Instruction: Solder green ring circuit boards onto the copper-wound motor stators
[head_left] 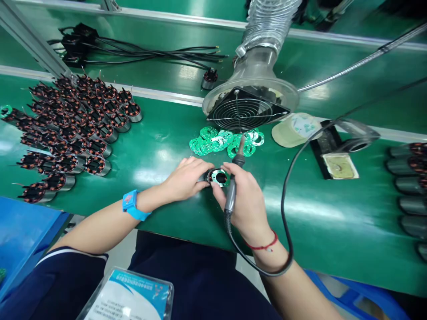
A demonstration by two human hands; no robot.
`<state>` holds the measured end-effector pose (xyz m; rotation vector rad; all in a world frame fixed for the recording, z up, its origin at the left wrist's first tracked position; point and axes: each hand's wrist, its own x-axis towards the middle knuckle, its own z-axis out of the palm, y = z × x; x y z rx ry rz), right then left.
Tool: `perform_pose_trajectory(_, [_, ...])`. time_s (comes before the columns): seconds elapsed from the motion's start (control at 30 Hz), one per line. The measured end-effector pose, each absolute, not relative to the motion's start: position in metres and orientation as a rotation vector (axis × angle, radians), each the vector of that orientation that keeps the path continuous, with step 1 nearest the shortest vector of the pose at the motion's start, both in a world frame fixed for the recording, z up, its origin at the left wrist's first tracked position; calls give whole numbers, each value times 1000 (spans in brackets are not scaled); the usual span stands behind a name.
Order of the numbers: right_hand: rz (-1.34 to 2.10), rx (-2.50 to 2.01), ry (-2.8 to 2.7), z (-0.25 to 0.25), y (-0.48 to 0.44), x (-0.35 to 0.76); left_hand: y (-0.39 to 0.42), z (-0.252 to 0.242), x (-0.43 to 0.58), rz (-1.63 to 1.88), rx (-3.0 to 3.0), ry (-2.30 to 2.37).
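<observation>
A motor stator with a green ring-shaped circuit board [216, 181] on its end lies between my hands near the middle of the bench. My left hand [187, 178] grips its left side between thumb and fingers. On the right, my right hand [245, 195] touches the board with thumb and fingertip and also holds a soldering iron [231, 195], tip pointing up and away. Just beyond them lies a pile of green ring boards [213, 141], partly under the fan grille of a fume extractor [238, 115].
Many wound stators [96, 164] stand at the left, and more [412, 184] at the right edge. A tape roll [293, 129] and a soldering stand with sponge [340, 166] sit right of the extractor. Black cables [143, 53] lie behind the rail. The iron's cord loops over my right forearm.
</observation>
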<state>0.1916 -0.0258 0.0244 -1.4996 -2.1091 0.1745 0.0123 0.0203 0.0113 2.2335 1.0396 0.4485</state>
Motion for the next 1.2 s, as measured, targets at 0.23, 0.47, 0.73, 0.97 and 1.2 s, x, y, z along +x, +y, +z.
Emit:
perform_pose_trajectory(0.23, [346,-1537,-1943,7,-44,199,14,14,22,626,2191,834])
perform_pose_trajectory(0.47, [484,-1515,-1796,-6,-46,200,9,11,37,544,2320,965])
perform_pose_trajectory(0.73, [343,-1489,-1669,-18,-46,197,19,25,24,438,2315,812])
perform_pose_trajectory(0.97, [415,-1358,-1752,-13,-47,208,11,14,29,562,2255,862])
perform_pose_trajectory(1.2, [483,-1377,-1697,-16,-45,209,10,10,37,697,2261,912])
